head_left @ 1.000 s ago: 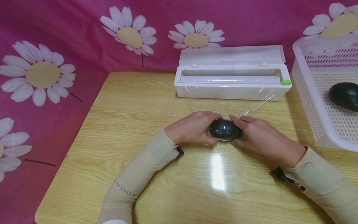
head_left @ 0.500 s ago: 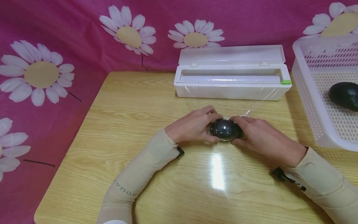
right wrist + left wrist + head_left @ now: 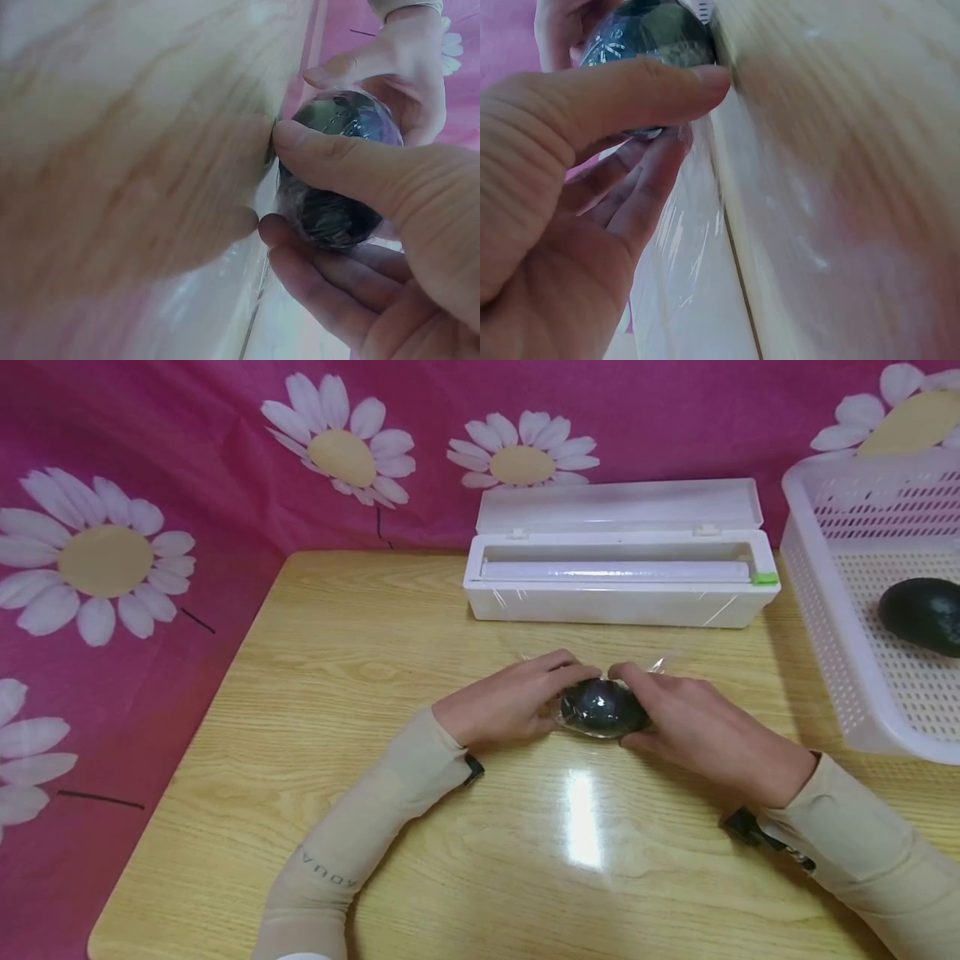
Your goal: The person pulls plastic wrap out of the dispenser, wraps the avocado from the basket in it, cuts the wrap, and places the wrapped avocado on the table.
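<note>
A dark oval avocado (image 3: 602, 708), glossy with clear plastic wrap, sits low over the table between my two hands. My right hand (image 3: 705, 735) grips its right end, thumb on the near side and fingers on the far side. The left hand (image 3: 506, 702) is curved around the left end, its fingers on the far upper side. In the left wrist view the left thumb (image 3: 652, 94) crosses in front of the avocado. Clear film (image 3: 656, 666) peaks beside the right fingers and stretches back toward the white plastic-wrap box (image 3: 622, 604), whose lid is raised over the roll (image 3: 615, 571).
A white perforated basket (image 3: 828, 652) stands at the right with a second dark avocado (image 3: 926, 614) in it. A pink flowered cloth (image 3: 225, 435) hangs behind and left of the wooden table (image 3: 337, 635). The box has a green tab (image 3: 764, 578) at its right end.
The left thumb has slid back from the avocado's near side, out of sight in the head view. The right fingers have shifted slightly along the top. The film's folds at the right look less drawn out.
</note>
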A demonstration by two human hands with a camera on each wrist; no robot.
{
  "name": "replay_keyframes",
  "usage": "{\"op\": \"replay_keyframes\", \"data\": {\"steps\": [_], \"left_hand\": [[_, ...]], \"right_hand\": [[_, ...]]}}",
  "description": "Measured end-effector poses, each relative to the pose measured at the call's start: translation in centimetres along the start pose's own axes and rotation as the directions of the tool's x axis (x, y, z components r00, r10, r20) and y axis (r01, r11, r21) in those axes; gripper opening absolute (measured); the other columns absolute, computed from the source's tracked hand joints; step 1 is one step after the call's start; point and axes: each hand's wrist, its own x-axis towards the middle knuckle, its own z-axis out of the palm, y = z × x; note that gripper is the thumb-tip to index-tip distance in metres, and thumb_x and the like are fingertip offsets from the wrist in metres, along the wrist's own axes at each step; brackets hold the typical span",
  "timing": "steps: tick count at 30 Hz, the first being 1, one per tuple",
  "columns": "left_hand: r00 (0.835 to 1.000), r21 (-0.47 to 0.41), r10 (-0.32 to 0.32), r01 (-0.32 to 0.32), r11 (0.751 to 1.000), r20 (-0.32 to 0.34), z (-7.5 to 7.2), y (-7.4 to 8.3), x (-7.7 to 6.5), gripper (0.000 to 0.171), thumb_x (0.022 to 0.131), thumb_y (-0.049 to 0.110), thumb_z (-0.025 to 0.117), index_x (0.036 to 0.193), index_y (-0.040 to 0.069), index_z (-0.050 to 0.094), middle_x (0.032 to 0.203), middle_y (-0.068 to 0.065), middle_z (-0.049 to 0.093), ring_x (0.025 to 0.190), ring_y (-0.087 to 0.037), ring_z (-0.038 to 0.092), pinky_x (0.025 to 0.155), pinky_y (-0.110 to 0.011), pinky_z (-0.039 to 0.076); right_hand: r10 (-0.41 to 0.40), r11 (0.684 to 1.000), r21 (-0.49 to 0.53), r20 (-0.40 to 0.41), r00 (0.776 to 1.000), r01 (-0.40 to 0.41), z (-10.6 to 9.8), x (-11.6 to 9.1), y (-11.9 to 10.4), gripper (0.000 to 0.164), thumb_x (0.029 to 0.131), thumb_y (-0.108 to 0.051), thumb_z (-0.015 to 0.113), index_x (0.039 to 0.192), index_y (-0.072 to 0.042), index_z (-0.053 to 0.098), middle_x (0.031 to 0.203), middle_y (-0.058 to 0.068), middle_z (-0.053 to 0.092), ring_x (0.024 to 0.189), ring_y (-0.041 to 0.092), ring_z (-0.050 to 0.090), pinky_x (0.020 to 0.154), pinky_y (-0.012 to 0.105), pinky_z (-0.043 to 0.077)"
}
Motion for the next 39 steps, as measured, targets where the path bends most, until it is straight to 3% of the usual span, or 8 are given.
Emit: {"op": "replay_keyframes", "data": {"steps": [5,11,17,22,27,33,39], "left_hand": [[1.000,-0.004,0.029,-0.029,1.000,-0.006,-0.1,-0.4,-0.1,0.057,0.101,0.007,0.061,0.155,0.017,0.046,0.146,-0.001,0.054,0.132,-0.011,0.054,0.119,-0.028,0.044],[0.999,0.062,0.024,-0.021,0.998,-0.049,-0.2,-0.7,-0.1,0.055,0.101,0.010,0.063,0.153,0.020,0.049,0.137,-0.002,0.059,0.125,-0.013,0.056,0.114,-0.028,0.047],[0.993,0.122,-0.020,0.035,0.992,-0.118,-0.3,-0.9,0.3,0.041,0.101,0.018,0.067,0.141,0.017,0.061,0.126,-0.002,0.066,0.110,-0.013,0.065,0.101,-0.028,0.054],[0.990,0.111,-0.080,0.094,0.989,-0.118,-0.4,-0.8,0.4,0.024,0.099,0.021,0.069,0.122,0.015,0.072,0.108,-0.001,0.076,0.093,-0.012,0.071,0.089,-0.029,0.058],[0.989,0.089,-0.100,0.110,0.990,-0.111,-0.4,-0.7,0.5,0.019,0.097,0.017,0.069,0.115,0.013,0.076,0.100,-0.001,0.081,0.091,-0.010,0.075,0.087,-0.028,0.059],[0.990,0.083,-0.046,0.057,0.995,-0.132,-0.5,-0.4,0.4,0.020,0.098,0.014,0.068,0.117,0.012,0.074,0.100,0.000,0.079,0.088,-0.010,0.072,0.084,-0.028,0.059],[0.994,0.025,-0.034,0.037,0.999,-0.105,-0.8,0.2,0.2,0.043,0.096,0.016,0.068,0.138,0.014,0.058,0.101,-0.001,0.077,0.087,-0.010,0.073,0.081,-0.025,0.060]], "right_hand": [[-0.016,1.000,0.010,0.005,1.000,0.016,-0.1,0.0,0.1,0.056,0.084,-0.014,0.087,0.128,-0.011,0.052,0.104,0.014,0.075,0.091,0.027,0.074,0.077,0.047,0.062],[-0.006,1.000,0.011,0.016,1.000,0.006,-0.2,-0.1,0.1,0.053,0.086,-0.015,0.084,0.128,-0.011,0.052,0.104,0.013,0.075,0.091,0.025,0.074,0.078,0.047,0.062],[0.002,1.000,0.016,0.018,1.000,-0.003,-0.2,-0.1,0.1,0.053,0.087,-0.017,0.083,0.131,-0.012,0.053,0.102,0.013,0.075,0.089,0.024,0.074,0.077,0.046,0.062],[0.030,0.998,0.046,0.045,0.999,-0.032,-0.3,-0.2,0.2,0.055,0.089,-0.017,0.081,0.136,-0.013,0.053,0.108,0.013,0.076,0.095,0.023,0.074,0.082,0.046,0.063],[0.024,0.998,0.056,0.039,0.999,-0.027,-0.4,-0.1,0.4,0.058,0.089,-0.017,0.082,0.140,-0.015,0.053,0.113,0.011,0.076,0.099,0.023,0.074,0.085,0.046,0.062],[0.017,0.999,0.043,0.040,0.999,-0.019,-0.5,-0.1,0.4,0.059,0.088,-0.017,0.082,0.140,-0.015,0.053,0.113,0.012,0.076,0.100,0.024,0.074,0.084,0.046,0.062],[0.036,0.998,0.050,0.060,0.998,-0.039,-0.7,-0.1,0.4,0.060,0.090,-0.018,0.081,0.143,-0.014,0.053,0.114,0.014,0.075,0.100,0.025,0.073,0.085,0.048,0.061]]}}
